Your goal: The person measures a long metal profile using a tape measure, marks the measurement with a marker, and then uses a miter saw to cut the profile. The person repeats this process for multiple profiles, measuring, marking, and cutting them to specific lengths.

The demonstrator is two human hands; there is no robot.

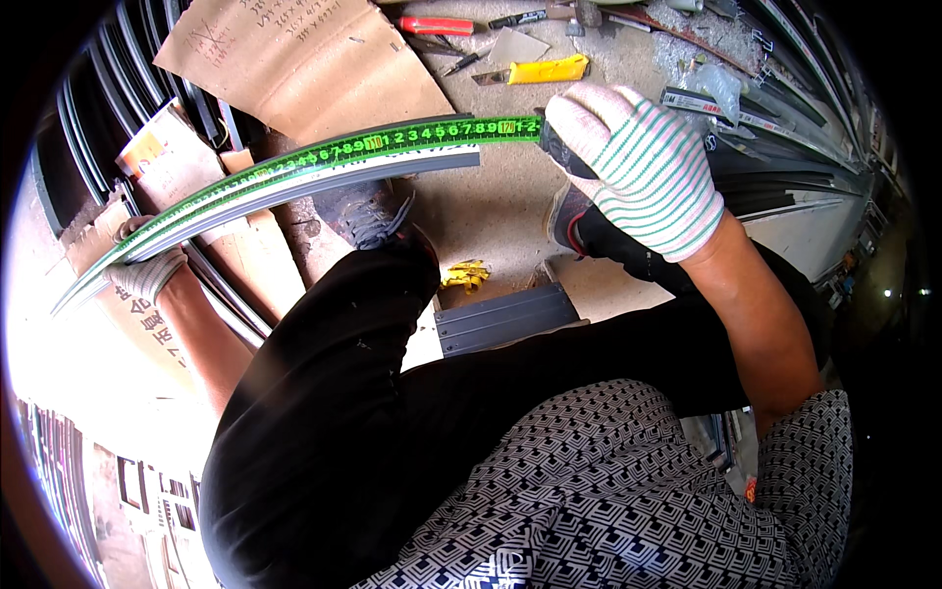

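A grey profile strip (432, 167) runs from the far left toward the middle, above my knees. The green blade of a tape measure (324, 152) lies stretched along it and passes beyond its right end. My right hand (648, 167), in a white glove with green stripes, is closed around the dark case of the tape measure, largely covered by the fingers. My left hand (147, 275), in a similar glove, is closed around the profile strip near its left end, with the blade running over the hand; its fingers are partly hidden.
Brown cardboard (304, 59) with handwriting lies at the back left, beside long dark profiles (128, 69). A yellow utility knife (548, 69) and a red-handled tool (437, 26) lie on the floor. Between my legs sit a grey slatted piece (505, 319) and a yellow object (466, 275). More profiles lie right.
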